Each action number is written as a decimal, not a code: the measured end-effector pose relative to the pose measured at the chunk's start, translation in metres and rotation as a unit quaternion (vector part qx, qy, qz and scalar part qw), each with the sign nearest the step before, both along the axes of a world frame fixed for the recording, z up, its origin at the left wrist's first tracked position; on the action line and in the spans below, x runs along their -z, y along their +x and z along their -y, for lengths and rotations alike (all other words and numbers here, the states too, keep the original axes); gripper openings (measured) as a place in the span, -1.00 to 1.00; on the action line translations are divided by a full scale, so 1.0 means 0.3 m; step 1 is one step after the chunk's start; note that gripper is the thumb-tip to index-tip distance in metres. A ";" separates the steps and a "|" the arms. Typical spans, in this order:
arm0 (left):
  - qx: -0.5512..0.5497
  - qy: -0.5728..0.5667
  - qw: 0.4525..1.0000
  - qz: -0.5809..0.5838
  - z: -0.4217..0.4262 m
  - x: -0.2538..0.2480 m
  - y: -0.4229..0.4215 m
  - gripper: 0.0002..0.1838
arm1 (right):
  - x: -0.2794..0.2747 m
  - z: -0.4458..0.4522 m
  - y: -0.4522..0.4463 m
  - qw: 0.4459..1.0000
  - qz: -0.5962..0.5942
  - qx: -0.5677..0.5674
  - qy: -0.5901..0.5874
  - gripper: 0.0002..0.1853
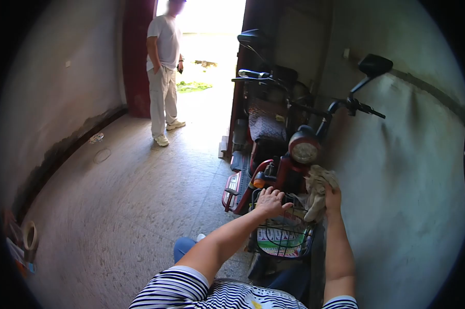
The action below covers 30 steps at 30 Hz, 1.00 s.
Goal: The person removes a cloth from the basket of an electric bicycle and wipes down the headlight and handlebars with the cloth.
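Observation:
My right hand is wrapped round a crumpled beige cloth, held beside the red front of a scooter, just under its round headlight. My left hand rests at the upper rim of the black wire basket, its fingers spread and nothing visible in them. Colourful printed papers lie inside the basket. An orange turn signal shows just above my left hand.
A person stands near the bright doorway at the upper left. Behind the scooter is another vehicle with a mirror. A wall runs close along the right. A tape roll is at the far left.

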State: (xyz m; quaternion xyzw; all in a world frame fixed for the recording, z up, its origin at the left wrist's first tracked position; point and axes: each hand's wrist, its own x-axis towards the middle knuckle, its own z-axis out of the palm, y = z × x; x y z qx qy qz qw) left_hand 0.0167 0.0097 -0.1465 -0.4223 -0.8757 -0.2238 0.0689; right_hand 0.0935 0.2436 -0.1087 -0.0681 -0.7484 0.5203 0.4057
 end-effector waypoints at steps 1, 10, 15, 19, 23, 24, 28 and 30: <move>0.005 -0.002 1.000 -0.014 -0.011 0.019 -0.016 -0.27 | 0.003 -0.014 0.045 0.987 0.016 0.015 0.159 -0.70; 0.047 0.308 0.950 0.023 -0.010 -0.099 -0.350 -0.20 | 0.068 0.073 0.039 0.908 0.140 -0.110 0.380 -0.60; 0.033 0.284 0.951 0.120 -0.077 -0.318 -0.406 -0.03 | -0.090 -0.037 -0.009 0.978 0.138 -0.007 0.155 -0.66; 0.078 0.285 0.949 0.111 -0.180 -0.408 -0.426 0.00 | -0.510 -0.007 -0.077 0.984 -0.082 0.122 0.100 -0.69; 0.065 0.232 0.967 0.081 -0.270 -0.441 -0.439 0.04 | -0.561 -0.049 -0.305 0.935 -0.118 0.105 0.317 -0.63; 0.113 0.284 0.940 0.153 -0.312 -0.382 -0.507 0.06 | -0.549 -0.026 -0.339 0.934 -0.117 0.106 0.319 -0.63; 0.148 0.288 0.933 0.159 -0.285 -0.402 -0.477 -0.05 | -0.573 -0.001 -0.425 0.940 0.137 -0.047 0.308 -0.61; 0.137 0.284 0.936 0.156 -0.257 -0.433 -0.438 -0.04 | -0.600 -0.014 -0.475 0.926 0.209 -0.041 0.312 -0.60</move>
